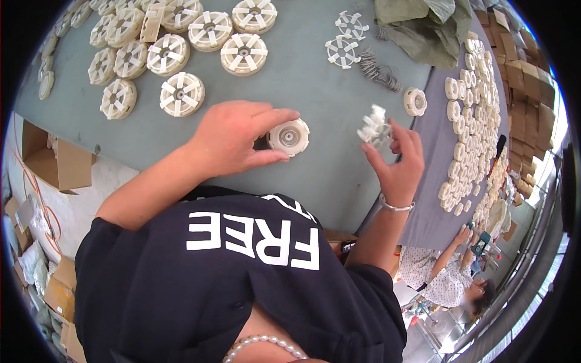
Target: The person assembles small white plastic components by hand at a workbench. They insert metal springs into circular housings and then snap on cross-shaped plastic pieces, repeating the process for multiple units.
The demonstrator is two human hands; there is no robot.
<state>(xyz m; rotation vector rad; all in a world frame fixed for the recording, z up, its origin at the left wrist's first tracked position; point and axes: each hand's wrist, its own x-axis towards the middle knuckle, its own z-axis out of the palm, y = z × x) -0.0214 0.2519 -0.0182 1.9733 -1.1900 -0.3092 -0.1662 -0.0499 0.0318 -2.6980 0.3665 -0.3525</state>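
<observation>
My left hand (233, 138) curls its thumb and forefinger round a cream round plastic housing (296, 145) on the grey-green table. The housing lies face up, with what looks like a coil spring round its centre. To the right, my right hand (400, 158) pinches a white spoked plastic piece (374, 128) above the table. That piece is a little blurred and apart from the housing. Another round housing (415, 101) rests beyond my right hand. Two more white spoked pieces (342, 53) lie farther off, beside a heap of coil springs (379, 71).
Several round housings fitted with white spokes (182, 94) stand at the far left. A crumpled green plastic bag (426, 27) lies at the far right. Many round parts (469, 121) cover the adjoining surface, where another person (445, 281) works. An open cardboard box (45, 160) stands left.
</observation>
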